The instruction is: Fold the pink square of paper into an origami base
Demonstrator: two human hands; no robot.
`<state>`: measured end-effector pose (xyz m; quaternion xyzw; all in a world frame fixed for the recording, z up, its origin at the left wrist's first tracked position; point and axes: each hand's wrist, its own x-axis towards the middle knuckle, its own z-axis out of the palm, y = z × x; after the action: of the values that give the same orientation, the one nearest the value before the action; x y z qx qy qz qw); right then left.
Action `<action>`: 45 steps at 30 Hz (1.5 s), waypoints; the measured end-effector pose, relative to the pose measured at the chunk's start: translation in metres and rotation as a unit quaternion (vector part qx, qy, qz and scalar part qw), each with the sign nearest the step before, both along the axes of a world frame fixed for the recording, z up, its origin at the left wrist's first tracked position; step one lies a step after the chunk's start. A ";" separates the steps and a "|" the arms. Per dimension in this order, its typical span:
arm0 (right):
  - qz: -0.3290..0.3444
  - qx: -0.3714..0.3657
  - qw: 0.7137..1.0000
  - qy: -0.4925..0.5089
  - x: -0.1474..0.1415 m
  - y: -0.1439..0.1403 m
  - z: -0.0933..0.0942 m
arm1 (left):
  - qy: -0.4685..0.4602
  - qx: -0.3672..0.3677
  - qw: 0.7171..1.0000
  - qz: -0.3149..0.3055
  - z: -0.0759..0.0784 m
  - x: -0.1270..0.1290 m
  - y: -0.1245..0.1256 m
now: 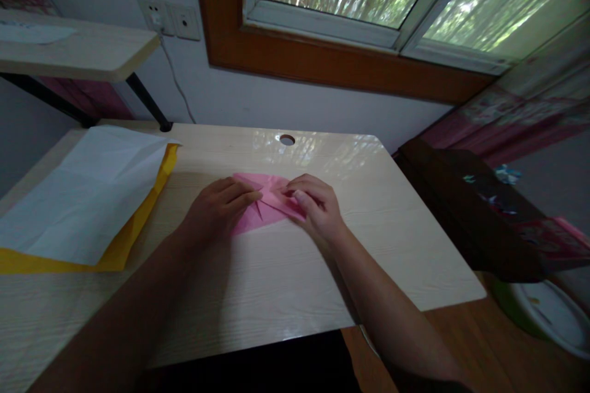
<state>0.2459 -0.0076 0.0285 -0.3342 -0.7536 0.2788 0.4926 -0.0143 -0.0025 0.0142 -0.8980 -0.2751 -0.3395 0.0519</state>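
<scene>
A folded pink paper (266, 204) lies flat on the light wooden desk (276, 282), a little beyond its middle. My left hand (219, 206) lies over the paper's left part, fingers stretched along a crease and pressing down. My right hand (316, 204) covers the right part, its fingers curled onto a folded flap. Parts of the paper are hidden under both hands.
A white sheet (83, 193) lies on a yellow sheet (138, 215) at the desk's left. A cable hole (286, 139) is near the far edge. A dark cabinet (470, 209) stands to the right, a shelf (78, 49) at upper left, a white basin (553, 313) on the floor.
</scene>
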 end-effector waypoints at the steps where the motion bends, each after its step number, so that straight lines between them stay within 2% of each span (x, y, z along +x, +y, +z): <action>1: -0.023 -0.033 0.999 0.035 0.003 0.003 -0.002 | 0.000 0.002 1.000 -0.002 0.001 -0.001 0.000; 3: -0.073 -0.115 0.985 0.110 0.007 0.011 -0.008 | 0.000 0.005 1.000 -0.010 0.002 -0.002 0.000; 5: -0.108 -0.212 0.961 0.143 0.010 0.018 -0.016 | -0.003 0.007 1.000 -0.025 0.004 -0.002 -0.001; 6: -0.109 -0.260 0.948 0.147 0.010 0.021 -0.019 | -0.004 0.008 0.999 -0.034 0.005 -0.002 -0.002; 8: -0.069 -0.336 0.931 0.125 0.012 0.024 -0.023 | -0.011 0.005 0.999 -0.046 0.006 -0.002 -0.003; 14: 0.039 -0.421 0.901 0.094 0.015 0.017 -0.014 | -0.026 -0.006 0.997 -0.070 0.006 -0.001 -0.006; 19: 0.097 -0.454 0.876 0.134 0.014 0.014 -0.012 | -0.025 -0.009 0.997 -0.074 0.003 -0.002 -0.006; 24: 0.098 -0.449 0.865 0.201 0.018 0.018 -0.023 | -0.032 -0.004 0.997 -0.068 0.005 -0.002 -0.006; 30: 0.083 -0.403 0.887 0.209 0.019 0.022 -0.030 | -0.048 -0.009 0.997 -0.057 0.004 -0.002 -0.005; 41: 0.084 -0.330 0.937 0.085 0.010 0.020 -0.029 | -0.115 -0.022 0.992 -0.050 -0.001 0.001 -0.002; 45: 0.007 -0.251 0.967 0.041 0.009 0.017 -0.024 | -0.092 -0.005 0.996 -0.014 -0.001 -0.002 -0.002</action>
<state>0.2552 0.0096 0.0049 -0.4306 -0.6411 0.4756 0.4212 -0.0161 -0.0041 0.0136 -0.8667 -0.2684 -0.4201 0.0167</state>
